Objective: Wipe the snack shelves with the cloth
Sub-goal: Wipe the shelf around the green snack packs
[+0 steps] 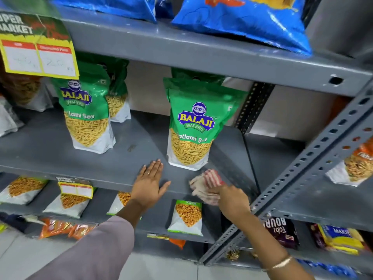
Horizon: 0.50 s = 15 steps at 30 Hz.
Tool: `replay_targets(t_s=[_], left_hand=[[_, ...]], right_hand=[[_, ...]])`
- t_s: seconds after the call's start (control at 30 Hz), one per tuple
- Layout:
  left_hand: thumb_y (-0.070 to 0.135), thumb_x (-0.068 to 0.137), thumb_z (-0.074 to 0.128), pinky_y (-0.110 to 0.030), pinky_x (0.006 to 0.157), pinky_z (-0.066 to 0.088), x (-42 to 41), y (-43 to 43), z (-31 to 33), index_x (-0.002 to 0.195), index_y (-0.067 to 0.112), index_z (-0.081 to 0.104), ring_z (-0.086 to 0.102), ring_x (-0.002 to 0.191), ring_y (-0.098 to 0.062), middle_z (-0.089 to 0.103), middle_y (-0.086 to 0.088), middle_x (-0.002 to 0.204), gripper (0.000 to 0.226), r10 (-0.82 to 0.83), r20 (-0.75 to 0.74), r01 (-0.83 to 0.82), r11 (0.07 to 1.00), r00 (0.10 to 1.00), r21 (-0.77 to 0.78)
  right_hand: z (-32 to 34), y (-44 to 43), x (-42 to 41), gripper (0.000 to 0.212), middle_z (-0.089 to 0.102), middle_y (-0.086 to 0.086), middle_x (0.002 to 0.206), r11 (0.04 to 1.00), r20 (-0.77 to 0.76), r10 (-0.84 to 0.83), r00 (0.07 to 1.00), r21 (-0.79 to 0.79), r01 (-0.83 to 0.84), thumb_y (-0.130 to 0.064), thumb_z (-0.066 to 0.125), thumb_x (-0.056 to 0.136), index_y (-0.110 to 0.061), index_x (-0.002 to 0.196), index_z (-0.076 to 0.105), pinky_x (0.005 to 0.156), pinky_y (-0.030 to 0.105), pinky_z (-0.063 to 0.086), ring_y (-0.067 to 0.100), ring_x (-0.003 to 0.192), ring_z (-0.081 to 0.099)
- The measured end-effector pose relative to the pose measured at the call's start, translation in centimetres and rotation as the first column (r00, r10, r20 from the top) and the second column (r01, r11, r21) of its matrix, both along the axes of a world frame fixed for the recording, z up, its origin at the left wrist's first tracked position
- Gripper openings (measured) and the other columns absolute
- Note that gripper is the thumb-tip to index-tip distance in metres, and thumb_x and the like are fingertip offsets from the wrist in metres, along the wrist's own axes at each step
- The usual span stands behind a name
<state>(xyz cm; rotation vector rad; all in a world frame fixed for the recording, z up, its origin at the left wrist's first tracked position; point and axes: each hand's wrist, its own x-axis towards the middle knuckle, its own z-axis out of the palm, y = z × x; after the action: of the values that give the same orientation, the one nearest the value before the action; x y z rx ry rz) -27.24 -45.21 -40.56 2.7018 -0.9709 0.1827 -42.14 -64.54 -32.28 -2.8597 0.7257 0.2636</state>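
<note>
1. Your right hand [232, 201] is closed around a crumpled cloth [205, 185], red-and-white striped at the top and pale below. The cloth is blurred, so its exact folds cannot be read.
2. The cloth sits at the front edge of the middle grey shelf [60, 150], near the shelf's right end and just below and right of a green snack pouch [193, 128].
3. Your left hand [151, 182] lies flat and open on that same shelf, palm down, fingers spread toward the back, holding nothing. A ring shows on one finger.
4. The left hand rests left of the cloth, apart from it, and just left of the pouch's base.
5. A second green pouch [86, 114] stands upright further left on the shelf, with more pouches behind it.
6. A yellow price tag [38, 57] hangs from the shelf above; blue bags [242, 19] lie on top of that upper shelf.
7. White-and-green packets [186, 217] lie on the shelf below.
8. A gold bangle [280, 263] circles your right wrist.
</note>
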Motion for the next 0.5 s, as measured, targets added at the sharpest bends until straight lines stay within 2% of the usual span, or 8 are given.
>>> replay_targets(t_s=[0.07,0.1,0.13,0.2,0.27,0.3,0.37,0.5], left_hand=[[0.072,0.072,-0.015,-0.036,0.118,0.005,0.1,0.2,0.2,0.145,0.008,0.022,0.018,0.143,-0.022,0.021,-0.01,0.155,0.103,-0.004,-0.032,0.006,0.998,0.999,0.061],[0.071,0.073,-0.016,-0.035,0.118,0.003,0.2,0.3,0.2,0.145,0.009,0.021,0.017,0.143,-0.021,0.02,-0.009,0.155,0.102,0.005,-0.04,-0.002,0.998,0.999,0.062],[0.066,0.08,-0.008,-0.034,0.118,0.003,0.3,0.4,0.4,0.145,0.009,0.023,0.018,0.143,-0.021,0.022,-0.009,0.154,0.092,0.022,-0.041,-0.02,0.999,0.999,0.032],[0.052,0.089,0.016,-0.034,0.118,0.005,0.4,0.9,0.7,0.143,0.007,0.027,0.022,0.142,-0.021,0.028,-0.01,0.152,0.071,0.058,-0.039,-0.059,0.998,0.998,-0.024],[0.047,0.094,0.024,-0.035,0.118,0.004,0.5,1.6,1.0,0.143,0.007,0.026,0.02,0.142,-0.022,0.027,-0.011,0.153,0.064,0.088,-0.032,-0.089,0.996,0.996,-0.018],[0.049,0.094,0.022,-0.036,0.118,0.003,0.5,2.0,1.1,0.144,0.006,0.024,0.017,0.143,-0.022,0.024,-0.011,0.154,0.065,0.102,-0.036,-0.102,0.995,0.994,0.001],[0.055,0.091,0.015,-0.038,0.118,0.002,0.5,3.0,1.1,0.145,0.006,0.019,0.012,0.144,-0.022,0.019,-0.011,0.155,0.073,0.134,-0.059,-0.132,0.99,0.989,0.039],[0.046,0.098,0.025,-0.038,0.118,0.0,0.5,4.9,0.3,0.147,0.008,0.008,0.004,0.145,-0.02,0.007,-0.008,0.158,0.064,0.16,-0.078,-0.149,0.981,0.984,0.127]], right_hand=[[1.5,-1.4,0.0,0.048,0.074,0.004,0.113,0.968,0.034,-0.039,0.999,0.251,0.029,-0.005,0.058,0.084,-0.034,0.122,0.066,0.07,0.028,0.055,0.02,0.09,0.071],[2.4,-2.4,-0.1,0.045,0.076,0.004,0.106,0.947,0.092,-0.122,0.988,0.308,0.088,-0.007,0.06,0.083,-0.033,0.119,0.068,0.066,0.028,0.054,0.018,0.079,0.069],[2.9,-3.4,-0.1,0.042,0.077,0.005,0.104,0.94,0.153,-0.204,0.967,0.306,0.15,-0.009,0.06,0.084,-0.033,0.117,0.069,0.068,0.029,0.055,0.017,0.076,0.067],[2.5,-4.4,0.0,0.042,0.073,0.011,0.112,0.952,0.194,-0.293,0.936,0.156,0.265,-0.01,0.053,0.088,-0.032,0.121,0.066,0.081,0.034,0.055,0.025,0.092,0.069],[0.9,-3.2,0.3,0.038,0.069,0.013,0.119,0.955,0.132,-0.295,0.946,0.015,0.296,-0.007,0.046,0.092,-0.018,0.125,0.062,0.088,0.036,0.053,0.031,0.108,0.066],[0.0,-2.3,0.5,0.035,0.068,0.013,0.119,0.963,0.094,-0.264,0.96,-0.036,0.268,-0.006,0.045,0.094,-0.013,0.125,0.06,0.089,0.035,0.053,0.03,0.11,0.066],[-0.7,-0.3,1.0,0.035,0.068,0.01,0.121,0.972,0.074,-0.179,0.981,-0.14,0.188,-0.003,0.044,0.095,-0.013,0.127,0.054,0.088,0.033,0.054,0.026,0.11,0.066],[-1.5,5.1,1.9,0.037,0.064,0.012,0.124,0.959,0.025,0.027,0.999,-0.284,-0.019,0.002,0.043,0.095,-0.009,0.13,0.048,0.079,0.034,0.057,0.024,0.106,0.068]])
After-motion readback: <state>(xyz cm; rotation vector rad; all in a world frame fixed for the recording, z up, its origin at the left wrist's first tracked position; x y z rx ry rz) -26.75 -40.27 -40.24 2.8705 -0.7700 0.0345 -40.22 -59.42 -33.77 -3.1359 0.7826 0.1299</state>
